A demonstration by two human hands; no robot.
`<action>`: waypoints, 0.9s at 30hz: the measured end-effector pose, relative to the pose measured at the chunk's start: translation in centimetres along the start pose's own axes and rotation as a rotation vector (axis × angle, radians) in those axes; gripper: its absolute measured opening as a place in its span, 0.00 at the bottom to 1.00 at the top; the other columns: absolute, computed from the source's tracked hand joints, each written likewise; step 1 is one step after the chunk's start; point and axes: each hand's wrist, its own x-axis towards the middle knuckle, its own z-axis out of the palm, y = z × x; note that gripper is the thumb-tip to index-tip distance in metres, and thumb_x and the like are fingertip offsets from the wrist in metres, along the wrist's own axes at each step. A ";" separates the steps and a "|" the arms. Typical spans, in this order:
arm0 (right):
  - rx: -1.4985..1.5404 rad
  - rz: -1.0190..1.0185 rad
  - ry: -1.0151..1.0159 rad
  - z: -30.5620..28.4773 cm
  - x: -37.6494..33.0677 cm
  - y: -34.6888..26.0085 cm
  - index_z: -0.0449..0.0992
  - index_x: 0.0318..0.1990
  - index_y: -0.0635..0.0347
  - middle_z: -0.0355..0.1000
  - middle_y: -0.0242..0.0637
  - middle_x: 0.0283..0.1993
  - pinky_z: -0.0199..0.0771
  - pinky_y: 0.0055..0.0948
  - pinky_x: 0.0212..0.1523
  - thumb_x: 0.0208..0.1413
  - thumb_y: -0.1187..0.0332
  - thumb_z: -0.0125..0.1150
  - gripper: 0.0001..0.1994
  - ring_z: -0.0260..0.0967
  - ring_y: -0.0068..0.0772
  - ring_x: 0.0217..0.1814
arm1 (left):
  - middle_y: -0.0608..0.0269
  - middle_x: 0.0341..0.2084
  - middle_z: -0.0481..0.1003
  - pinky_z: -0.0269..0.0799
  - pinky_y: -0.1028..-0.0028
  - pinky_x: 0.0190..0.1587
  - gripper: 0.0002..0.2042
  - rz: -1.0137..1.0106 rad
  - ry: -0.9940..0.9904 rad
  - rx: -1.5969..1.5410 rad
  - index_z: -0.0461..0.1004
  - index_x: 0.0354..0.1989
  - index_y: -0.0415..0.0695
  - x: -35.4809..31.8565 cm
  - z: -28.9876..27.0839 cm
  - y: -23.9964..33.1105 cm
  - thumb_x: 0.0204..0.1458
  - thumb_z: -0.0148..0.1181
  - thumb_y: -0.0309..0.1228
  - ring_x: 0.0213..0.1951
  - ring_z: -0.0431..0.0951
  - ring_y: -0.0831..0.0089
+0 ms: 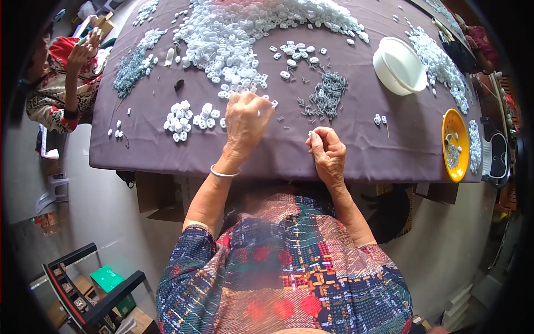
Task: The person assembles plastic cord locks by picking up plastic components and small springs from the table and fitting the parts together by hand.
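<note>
My left hand (pixel 245 121) reaches to the near edge of a large heap of small white two-holed plastic pieces (pixel 228 53). Its fingers are curled down and their tips are hidden, so what they hold cannot be made out. A single white piece lies just right of its knuckles. Lower and to the right, my right hand (pixel 329 153) is closed in a pinch, with a tiny pale spot at the fingertips too small to name. Beyond it lies a pile of small grey metal pins (pixel 329 92). Left of my left hand is a cluster of white blocks (pixel 179 119).
A purple-brown cloth (pixel 150 153) covers the table. At the right stand a white tub (pixel 397 65) and a yellow bowl (pixel 451 167) with small bits inside. More white pieces (pixel 439 64) lie at the far right. At the left edge sits another person (pixel 69 80), hands raised.
</note>
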 end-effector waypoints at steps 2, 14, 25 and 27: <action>-0.026 -0.013 0.005 0.1 0.0 0.0 0.71 0.34 0.62 0.69 0.27 0.25 0.64 0.13 0.24 0.55 0.73 0.54 0.03 0.62 0.12 0.22 | 0.67 0.25 0.71 0.65 0.69 0.38 0.04 -0.034 -0.045 -0.034 0.76 0.23 0.48 -0.3 -0.3 0.1 0.37 0.65 0.29 0.33 0.68 0.65; -0.032 -0.014 0.035 0.0 0.7 -0.3 0.71 0.32 0.64 0.70 0.36 0.23 0.69 0.22 0.28 0.51 0.76 0.56 0.02 0.68 0.22 0.25 | 0.66 0.25 0.70 0.66 0.68 0.36 0.04 0.098 -0.202 -0.080 0.74 0.22 0.48 -0.5 0.8 2.0 0.37 0.63 0.30 0.32 0.67 0.64; -0.140 -0.117 0.038 0.5 0.5 -0.7 0.71 0.31 0.64 0.69 0.36 0.22 0.67 0.22 0.25 0.50 0.76 0.57 0.02 0.67 0.20 0.23 | 0.62 0.26 0.69 0.65 0.67 0.37 0.03 0.131 -0.193 -0.104 0.71 0.23 0.45 -0.9 1.3 2.1 0.40 0.60 0.26 0.33 0.67 0.60; -0.154 -0.139 0.038 0.5 0.6 -0.7 0.71 0.31 0.64 0.69 0.35 0.22 0.66 0.20 0.25 0.50 0.76 0.57 0.02 0.66 0.18 0.23 | 0.62 0.26 0.69 0.64 0.66 0.37 0.04 0.136 -0.166 -0.128 0.71 0.24 0.44 -1.1 1.3 2.3 0.39 0.60 0.25 0.34 0.66 0.59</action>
